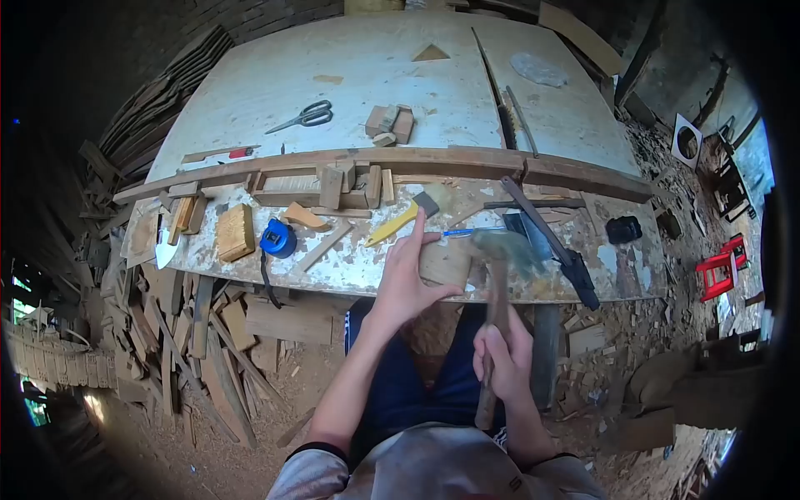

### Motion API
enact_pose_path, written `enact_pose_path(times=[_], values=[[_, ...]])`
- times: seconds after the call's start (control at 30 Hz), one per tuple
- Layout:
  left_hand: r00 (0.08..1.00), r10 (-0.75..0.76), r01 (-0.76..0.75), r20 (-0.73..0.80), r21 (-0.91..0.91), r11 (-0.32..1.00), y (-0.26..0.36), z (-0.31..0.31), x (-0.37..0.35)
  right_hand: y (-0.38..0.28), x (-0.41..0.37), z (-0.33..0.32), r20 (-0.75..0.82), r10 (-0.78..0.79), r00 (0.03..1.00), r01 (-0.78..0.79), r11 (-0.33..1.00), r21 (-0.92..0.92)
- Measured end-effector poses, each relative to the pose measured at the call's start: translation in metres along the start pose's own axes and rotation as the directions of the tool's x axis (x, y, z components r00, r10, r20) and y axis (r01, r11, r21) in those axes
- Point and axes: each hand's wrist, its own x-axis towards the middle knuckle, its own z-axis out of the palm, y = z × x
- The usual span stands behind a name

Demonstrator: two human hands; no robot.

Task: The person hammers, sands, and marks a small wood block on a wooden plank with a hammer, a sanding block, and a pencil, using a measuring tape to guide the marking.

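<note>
Left hand (408, 279) spread wide and flat on a wood block (447, 265) at the worktop's (350, 75) near edge, just below frame centre, while the right hand (504, 358) clenches the hammer (497, 287) handle, blurred head just over the block's right end.

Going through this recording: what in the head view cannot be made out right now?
- Head view: the hammer in the right hand has a motion-blurred head; contact with the wood block cannot be told.
- Head view: the left hand covers part of the wood block; any nail there is hidden.
- Head view: the black object at the bench's right end is too small to identify.
</note>
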Motion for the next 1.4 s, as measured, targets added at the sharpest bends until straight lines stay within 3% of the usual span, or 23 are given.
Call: enact_pose_path(times=[0.07,0.2,0.3,0.37,0.43,0.53,0.63,0.77,0.8,0.9,0.93,1.03,1.1,1.17,1.2,1.3,1.4], values=[[1.000,0.000,0.000,0.002,0.002,1.000,0.002,0.007,-0.003,-0.013,0.004,-0.007,0.024,0.283,0.959,-0.282,0.958,-0.053],[1.000,0.004,-0.004,-0.007,0.042,0.999,-0.001,0.000,-0.002,-0.020,-0.014,0.010,0.009,-0.047,0.999,0.047,0.999,0.019],[1.000,0.014,-0.014,-0.011,0.031,0.999,-0.001,-0.002,0.001,-0.013,-0.010,0.014,-0.017,-0.077,0.997,0.076,0.996,-0.042],[0.999,0.035,-0.035,-0.014,0.018,0.999,-0.004,0.000,0.000,-0.026,0.004,0.011,0.036,0.230,0.973,-0.224,0.967,-0.120],[0.999,0.033,-0.033,-0.011,0.032,0.999,-0.002,-0.001,0.002,-0.038,-0.001,0.015,0.026,0.227,0.974,-0.224,0.972,-0.070],[1.000,0.013,-0.012,-0.008,0.038,0.999,-0.001,-0.001,-0.002,-0.023,-0.016,0.018,0.026,-0.128,0.991,0.128,0.992,-0.008],[1.000,0.015,-0.015,-0.016,0.051,0.999,-0.002,-0.002,-0.001,-0.014,-0.004,0.018,-0.002,0.026,1.000,-0.026,0.999,-0.032],[0.999,0.033,-0.031,-0.031,0.062,0.998,-0.003,0.000,0.002,-0.034,-0.009,0.020,0.004,0.109,0.994,-0.109,0.994,-0.025],[0.999,0.036,-0.034,-0.037,0.070,0.997,-0.003,0.001,0.001,-0.028,-0.015,0.022,-0.002,-0.029,1.000,0.029,0.999,0.019],[0.998,0.051,-0.048,-0.042,0.071,0.996,-0.005,0.002,0.001,-0.011,-0.011,0.024,-0.007,-0.211,0.977,0.210,0.975,-0.069],[0.997,0.057,-0.054,-0.042,0.077,0.996,-0.005,0.002,0.001,-0.012,-0.006,0.022,-0.001,-0.044,0.999,0.043,0.996,-0.076],[0.998,0.039,-0.036,-0.046,0.073,0.997,-0.005,0.002,0.000,-0.032,0.000,0.017,0.053,0.205,0.977,-0.200,0.976,-0.080],[0.998,0.036,-0.033,-0.046,0.073,0.997,-0.004,0.002,0.003,-0.030,-0.015,0.023,0.024,-0.029,0.999,0.030,0.999,-0.031],[0.998,0.039,-0.035,-0.052,0.077,0.996,-0.004,0.002,0.000,-0.008,-0.020,0.021,0.021,-0.324,0.946,0.324,0.946,0.014],[0.996,0.051,-0.045,-0.067,0.081,0.996,-0.005,0.003,0.000,-0.004,-0.016,0.023,-0.018,-0.347,0.938,0.345,0.937,-0.047],[0.994,0.069,-0.061,-0.079,0.100,0.993,-0.005,0.002,0.000,-0.010,0.001,0.020,-0.001,0.120,0.993,-0.119,0.987,-0.112],[0.996,0.053,-0.046,-0.073,0.085,0.995,-0.004,0.002,0.003,-0.021,-0.015,0.024,0.001,-0.036,0.999,0.036,0.999,-0.041]])
